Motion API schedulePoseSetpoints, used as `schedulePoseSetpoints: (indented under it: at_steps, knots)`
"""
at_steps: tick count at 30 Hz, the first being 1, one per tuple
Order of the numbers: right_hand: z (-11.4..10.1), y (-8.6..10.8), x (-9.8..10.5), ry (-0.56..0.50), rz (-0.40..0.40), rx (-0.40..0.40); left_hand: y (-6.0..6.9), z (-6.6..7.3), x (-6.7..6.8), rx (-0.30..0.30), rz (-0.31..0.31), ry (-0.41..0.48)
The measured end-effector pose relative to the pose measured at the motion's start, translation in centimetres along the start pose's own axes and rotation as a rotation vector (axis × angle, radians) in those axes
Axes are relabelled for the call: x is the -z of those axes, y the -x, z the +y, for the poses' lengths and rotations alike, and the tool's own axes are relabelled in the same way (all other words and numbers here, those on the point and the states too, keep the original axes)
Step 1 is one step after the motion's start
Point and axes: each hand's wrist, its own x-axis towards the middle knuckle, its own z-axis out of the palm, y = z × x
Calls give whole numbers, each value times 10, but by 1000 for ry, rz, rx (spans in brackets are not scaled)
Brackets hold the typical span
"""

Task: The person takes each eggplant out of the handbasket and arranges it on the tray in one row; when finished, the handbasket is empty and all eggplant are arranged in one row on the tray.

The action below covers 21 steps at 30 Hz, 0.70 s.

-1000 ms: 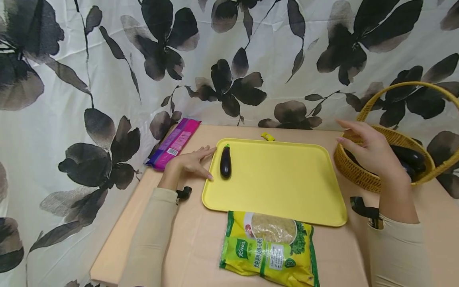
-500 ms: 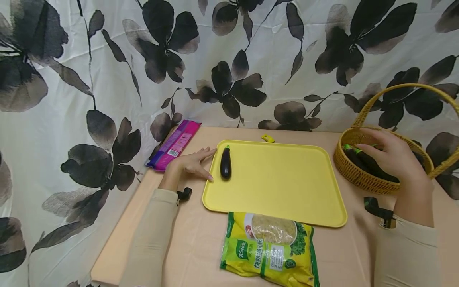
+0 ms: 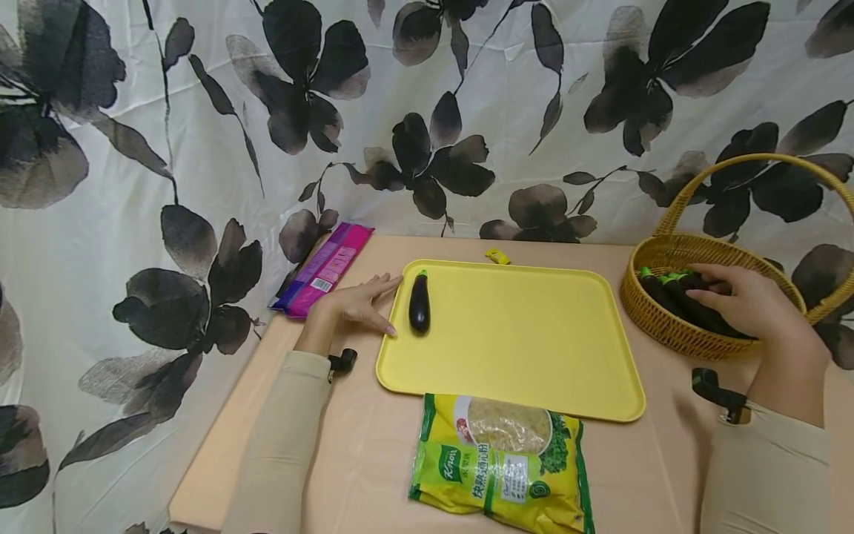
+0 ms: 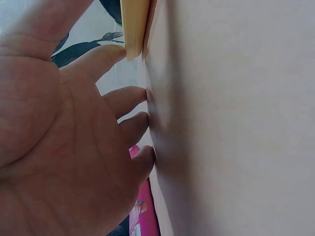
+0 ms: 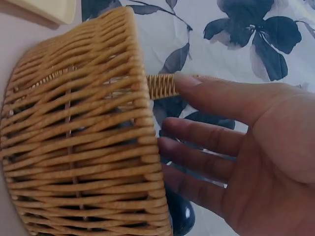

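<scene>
My left hand (image 3: 356, 302) lies at the left rim of the yellow tray (image 3: 520, 348), fingers spread; in the left wrist view its fingertips touch the tabletop and the tray's edge. One small dark eggplant (image 3: 419, 302) with a green tip lies on the tray's left part. At the right stands a wicker basket (image 3: 674, 337) holding several eggplants (image 3: 697, 305). My right hand (image 3: 754, 300) reaches over its rim, fingers among the eggplants. The right wrist view shows the right thumb apart from loosely extended fingers; the basket wall (image 5: 83, 137) hides what the fingertips touch.
A yellow-green Knorr bag (image 3: 500, 463) lies against the tray's front edge. A pink and purple packet (image 3: 323, 271) sits at the back left, and a small yellow wrapper (image 3: 497, 256) behind the tray. The basket's tall handle (image 3: 767, 157) arches over its opening.
My right hand has moved from the basket's left rim rightward and down into the basket, uncovering the eggplants' green tips. The left hand and the tray have stayed in place.
</scene>
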Motion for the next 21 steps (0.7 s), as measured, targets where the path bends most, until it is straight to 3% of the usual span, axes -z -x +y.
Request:
schedulePoseSetpoints:
  at_steps: [8, 21]
  knots:
    - [9, 0, 1, 44, -99, -38, -1, -1, 0, -8, 2, -24]
    - [14, -5, 0, 52, -240, -32, -2, 0, 0, -17, 3, -20]
